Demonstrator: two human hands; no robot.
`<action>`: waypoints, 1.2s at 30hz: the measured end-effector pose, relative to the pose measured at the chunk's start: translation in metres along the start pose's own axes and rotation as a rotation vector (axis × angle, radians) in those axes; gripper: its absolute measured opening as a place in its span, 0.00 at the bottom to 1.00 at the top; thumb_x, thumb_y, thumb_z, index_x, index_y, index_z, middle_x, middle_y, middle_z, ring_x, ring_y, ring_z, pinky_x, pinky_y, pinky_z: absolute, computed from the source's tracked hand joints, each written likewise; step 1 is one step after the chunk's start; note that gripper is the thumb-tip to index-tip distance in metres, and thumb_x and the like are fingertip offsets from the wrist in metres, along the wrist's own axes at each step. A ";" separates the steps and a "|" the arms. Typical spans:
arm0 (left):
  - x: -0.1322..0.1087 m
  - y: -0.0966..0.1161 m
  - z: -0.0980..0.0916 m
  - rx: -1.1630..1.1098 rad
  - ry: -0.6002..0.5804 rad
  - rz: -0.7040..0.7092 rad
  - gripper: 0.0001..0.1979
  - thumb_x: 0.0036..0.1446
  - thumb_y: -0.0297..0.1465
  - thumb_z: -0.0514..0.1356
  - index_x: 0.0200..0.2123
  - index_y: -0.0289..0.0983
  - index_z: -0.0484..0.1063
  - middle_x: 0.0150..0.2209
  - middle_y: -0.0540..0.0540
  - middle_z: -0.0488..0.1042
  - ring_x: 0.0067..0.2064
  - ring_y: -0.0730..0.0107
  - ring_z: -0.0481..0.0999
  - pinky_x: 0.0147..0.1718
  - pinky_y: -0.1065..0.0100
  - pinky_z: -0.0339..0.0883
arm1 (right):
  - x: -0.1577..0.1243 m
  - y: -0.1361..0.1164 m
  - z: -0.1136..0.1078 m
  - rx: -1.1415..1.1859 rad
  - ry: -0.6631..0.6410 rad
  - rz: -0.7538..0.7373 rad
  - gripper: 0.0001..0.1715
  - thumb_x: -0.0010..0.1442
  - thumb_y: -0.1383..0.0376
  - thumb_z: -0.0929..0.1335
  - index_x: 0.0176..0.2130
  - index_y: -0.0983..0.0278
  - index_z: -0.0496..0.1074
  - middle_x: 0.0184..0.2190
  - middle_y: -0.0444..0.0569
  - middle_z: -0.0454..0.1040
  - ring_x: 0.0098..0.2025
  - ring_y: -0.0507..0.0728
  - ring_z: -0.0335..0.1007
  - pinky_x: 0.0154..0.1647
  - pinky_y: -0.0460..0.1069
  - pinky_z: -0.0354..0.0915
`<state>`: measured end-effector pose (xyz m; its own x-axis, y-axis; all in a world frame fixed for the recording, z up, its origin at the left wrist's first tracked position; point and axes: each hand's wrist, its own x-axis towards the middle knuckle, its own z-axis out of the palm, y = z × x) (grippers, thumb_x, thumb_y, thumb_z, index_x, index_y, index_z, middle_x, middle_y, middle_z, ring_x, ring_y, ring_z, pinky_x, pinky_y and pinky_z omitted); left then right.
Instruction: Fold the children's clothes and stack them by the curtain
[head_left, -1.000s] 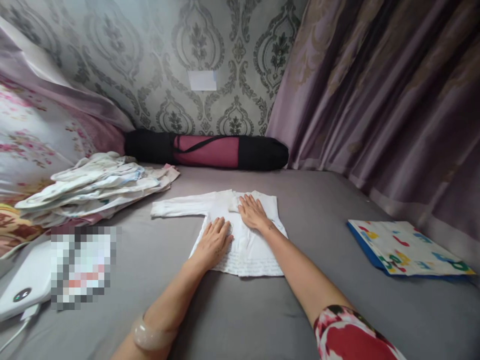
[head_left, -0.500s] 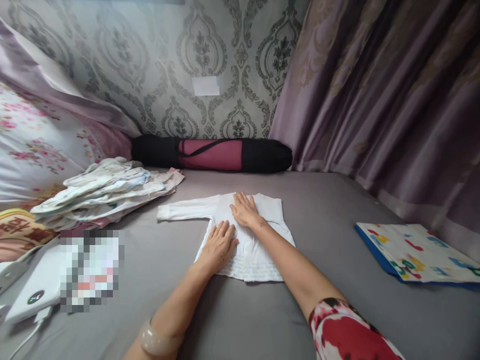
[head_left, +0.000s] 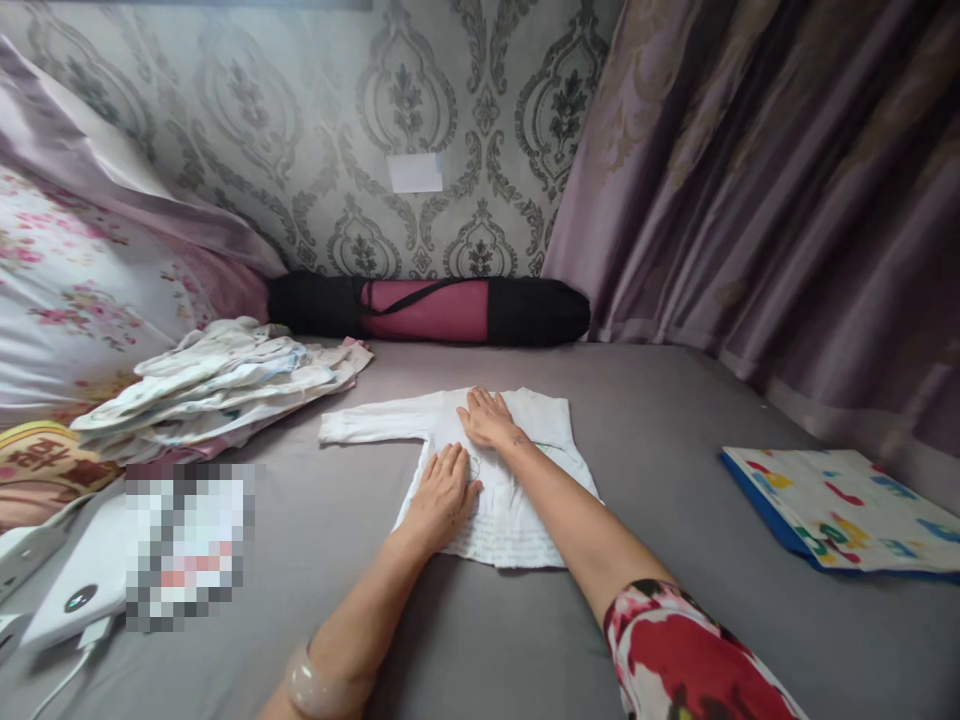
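A small white long-sleeved shirt [head_left: 517, 520] lies spread on the grey bed sheet, with small print along its lower edge. Its left-side sleeve [head_left: 375, 420] stretches out to the left, while the sleeve on the right seems folded in over the body, partly hidden by my forearm. My left hand [head_left: 442, 495] rests flat on the left part of the shirt's body, fingers straight. Higher up, near the neckline, my right hand [head_left: 487, 418] lies flat on the cloth with its fingers extended. Neither hand grips the fabric.
Piled baby clothes [head_left: 217, 385] lie at the left by a floral pillow [head_left: 67, 270]. Nearer are a white power bank [head_left: 97, 570] with a cable and a blurred patch. A black and maroon roll bag [head_left: 427, 310] lies along the wall. A folded patterned cloth [head_left: 840, 505] is at right.
The view has shifted slightly. My right hand has slid a little to the left on the shirt; my left hand stays in nearly the same place.
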<state>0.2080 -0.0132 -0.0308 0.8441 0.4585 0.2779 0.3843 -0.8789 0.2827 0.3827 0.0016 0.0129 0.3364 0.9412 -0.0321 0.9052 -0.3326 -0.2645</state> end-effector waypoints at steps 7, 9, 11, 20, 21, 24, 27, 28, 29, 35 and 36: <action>0.001 0.002 -0.001 0.032 -0.033 -0.019 0.26 0.66 0.39 0.46 0.61 0.29 0.57 0.63 0.30 0.59 0.66 0.50 0.56 0.63 0.48 0.52 | 0.006 -0.007 0.015 -0.006 0.087 -0.026 0.37 0.68 0.57 0.51 0.67 0.77 0.50 0.69 0.57 0.46 0.71 0.59 0.35 0.68 0.53 0.33; 0.002 0.002 -0.002 0.034 -0.037 -0.016 0.26 0.66 0.39 0.46 0.61 0.29 0.57 0.64 0.29 0.59 0.66 0.50 0.56 0.63 0.48 0.52 | 0.006 -0.007 0.020 0.001 0.091 -0.021 0.36 0.68 0.57 0.51 0.67 0.77 0.50 0.69 0.57 0.45 0.71 0.59 0.35 0.68 0.53 0.33; 0.001 0.002 -0.003 0.034 -0.032 -0.009 0.26 0.66 0.39 0.46 0.61 0.30 0.57 0.64 0.30 0.59 0.66 0.51 0.56 0.63 0.48 0.52 | 0.006 -0.007 0.019 0.013 0.089 -0.019 0.36 0.68 0.57 0.51 0.67 0.77 0.50 0.70 0.57 0.45 0.71 0.59 0.35 0.68 0.54 0.33; 0.002 0.004 -0.005 0.038 -0.060 -0.034 0.25 0.66 0.39 0.47 0.60 0.31 0.59 0.64 0.31 0.60 0.66 0.51 0.56 0.62 0.50 0.52 | -0.002 0.019 -0.006 0.051 0.144 0.114 0.37 0.69 0.57 0.49 0.67 0.77 0.49 0.69 0.58 0.46 0.71 0.60 0.34 0.68 0.56 0.30; 0.002 0.005 -0.006 0.041 -0.067 -0.040 0.25 0.66 0.39 0.47 0.60 0.30 0.59 0.64 0.31 0.59 0.66 0.51 0.56 0.63 0.50 0.52 | -0.004 0.023 -0.005 0.038 0.152 0.145 0.36 0.69 0.57 0.49 0.67 0.77 0.50 0.69 0.59 0.46 0.71 0.60 0.35 0.68 0.56 0.30; 0.002 0.006 -0.006 0.060 -0.072 -0.052 0.25 0.66 0.38 0.48 0.60 0.29 0.58 0.64 0.31 0.59 0.66 0.52 0.55 0.63 0.51 0.51 | -0.010 0.031 0.003 0.029 0.147 0.185 0.36 0.69 0.57 0.50 0.66 0.77 0.52 0.68 0.60 0.49 0.70 0.60 0.38 0.68 0.57 0.32; 0.002 0.006 -0.007 0.079 -0.057 -0.043 0.24 0.66 0.38 0.48 0.60 0.29 0.59 0.63 0.32 0.60 0.66 0.52 0.56 0.63 0.51 0.52 | -0.011 0.032 0.012 0.031 0.191 0.187 0.35 0.69 0.57 0.51 0.66 0.75 0.54 0.68 0.59 0.51 0.70 0.60 0.40 0.68 0.57 0.32; 0.002 0.006 -0.008 0.081 -0.048 -0.032 0.24 0.66 0.38 0.48 0.59 0.30 0.59 0.63 0.32 0.60 0.66 0.52 0.56 0.63 0.51 0.53 | -0.011 0.032 0.013 0.034 0.202 0.184 0.34 0.69 0.57 0.52 0.65 0.74 0.55 0.68 0.58 0.52 0.70 0.60 0.40 0.68 0.57 0.32; 0.002 0.006 -0.008 0.078 -0.037 -0.019 0.23 0.66 0.38 0.48 0.59 0.30 0.59 0.63 0.32 0.61 0.66 0.52 0.57 0.62 0.51 0.54 | -0.010 0.032 0.014 0.040 0.208 0.180 0.34 0.69 0.57 0.52 0.65 0.74 0.55 0.68 0.58 0.52 0.70 0.60 0.41 0.68 0.57 0.32; 0.001 0.001 -0.010 0.009 0.079 0.051 0.20 0.65 0.36 0.50 0.57 0.34 0.60 0.59 0.34 0.64 0.62 0.54 0.63 0.59 0.52 0.60 | -0.008 0.048 -0.002 0.166 0.103 0.129 0.35 0.69 0.56 0.49 0.67 0.72 0.51 0.69 0.57 0.48 0.70 0.58 0.39 0.68 0.54 0.36; 0.002 0.001 -0.011 -0.006 0.108 0.054 0.19 0.65 0.36 0.50 0.56 0.35 0.61 0.59 0.34 0.65 0.61 0.55 0.64 0.58 0.54 0.61 | -0.010 0.054 -0.007 0.176 0.109 0.145 0.35 0.69 0.56 0.48 0.67 0.73 0.50 0.69 0.57 0.47 0.70 0.58 0.38 0.68 0.53 0.38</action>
<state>0.2057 -0.0117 -0.0204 0.8184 0.4223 0.3897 0.3370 -0.9020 0.2698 0.4298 -0.0264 0.0054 0.4943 0.8691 0.0191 0.7892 -0.4395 -0.4290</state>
